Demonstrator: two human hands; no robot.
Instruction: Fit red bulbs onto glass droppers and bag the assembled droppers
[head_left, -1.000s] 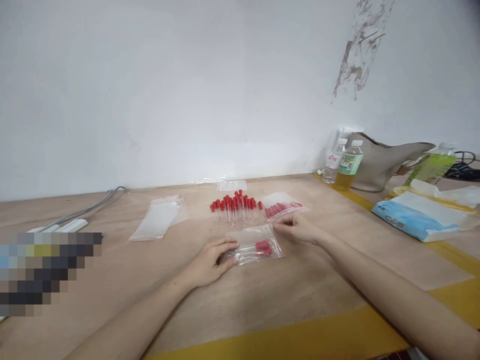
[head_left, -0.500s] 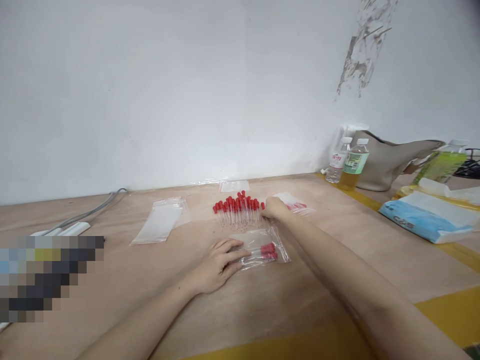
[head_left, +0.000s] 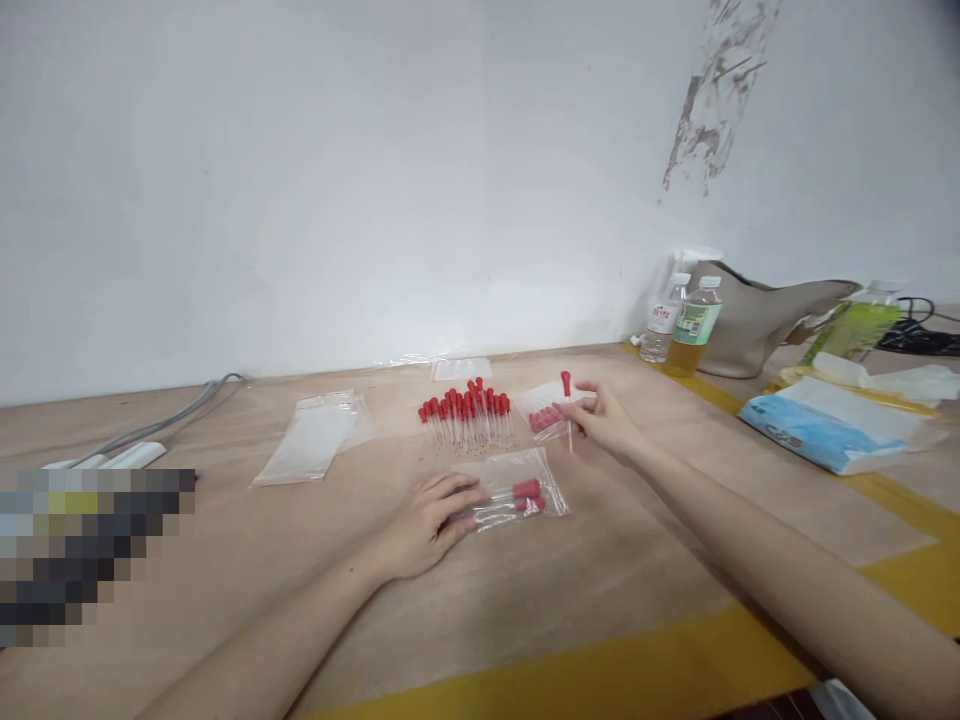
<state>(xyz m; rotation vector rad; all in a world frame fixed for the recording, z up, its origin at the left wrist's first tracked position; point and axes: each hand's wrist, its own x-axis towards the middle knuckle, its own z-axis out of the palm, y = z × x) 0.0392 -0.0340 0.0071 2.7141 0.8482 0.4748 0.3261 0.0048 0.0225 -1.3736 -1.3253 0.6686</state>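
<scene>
My left hand lies on the table with fingers spread, their tips over the left end of a clear zip bag. Inside that bag are a few droppers with red bulbs. Between the fingertips of my right hand is one dropper, upright with its red bulb on top and its clear tube pointing down. Just behind it lies another bag with red-bulbed droppers. A pile of loose droppers lies left of my right hand, behind the bag under my left.
A stack of flat clear bags lies on the left, another bag by the wall. Bottles, a grey bag and a blue tissue pack stand at the right. A grey cable runs along the left.
My right hand has moved right, away from the loose pile, lifting one dropper upright. My left hand stays on the bag. The view has shifted slightly.
</scene>
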